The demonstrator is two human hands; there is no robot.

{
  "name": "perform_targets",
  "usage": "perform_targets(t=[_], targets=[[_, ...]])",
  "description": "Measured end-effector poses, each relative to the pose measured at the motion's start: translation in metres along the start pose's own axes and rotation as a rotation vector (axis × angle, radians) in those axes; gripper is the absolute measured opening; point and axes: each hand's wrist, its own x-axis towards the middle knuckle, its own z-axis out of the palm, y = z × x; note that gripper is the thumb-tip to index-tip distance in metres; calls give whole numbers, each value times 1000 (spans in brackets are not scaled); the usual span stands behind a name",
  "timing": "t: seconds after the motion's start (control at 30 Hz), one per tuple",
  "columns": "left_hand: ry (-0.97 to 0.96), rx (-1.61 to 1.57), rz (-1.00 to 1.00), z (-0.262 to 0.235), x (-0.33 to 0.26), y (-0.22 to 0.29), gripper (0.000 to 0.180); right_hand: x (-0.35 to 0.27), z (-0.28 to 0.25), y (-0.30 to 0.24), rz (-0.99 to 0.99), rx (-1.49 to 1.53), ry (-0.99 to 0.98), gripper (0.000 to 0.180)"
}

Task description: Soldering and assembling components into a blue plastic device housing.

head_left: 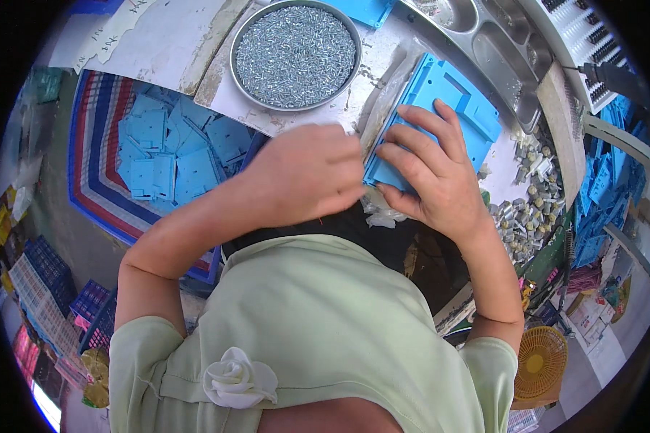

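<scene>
A flat blue plastic housing with raised sections lies tilted on a clear plastic bag at the table's edge. My right hand grips it, fingers spread across its face and thumb at the near edge. Just left of the housing, my left hand is closed with the fingers curled in, slightly blurred. Whatever it may hold is hidden. Beyond that hand sits a round metal tray heaped with small silvery screws.
At left stands a striped red, white and blue container of blue plastic parts. A compartmented metal tray lies far right, near a pile of small metal parts. More blue parts are stacked beyond.
</scene>
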Motion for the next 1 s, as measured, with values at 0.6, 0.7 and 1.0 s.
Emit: perform_targets(t=[0.6, 0.7, 1.0], targets=[[-9, -44, -61, -2, -4, -7, 19, 3, 3, -4, 38, -65, -114, 60], [123, -25, -134, -26, -6, -10, 20, 8, -3, -5, 49, 12, -70, 56], [356, 108, -310, -65, -14, -38, 10, 120, 8, 26, -11, -335, -112, 16]])
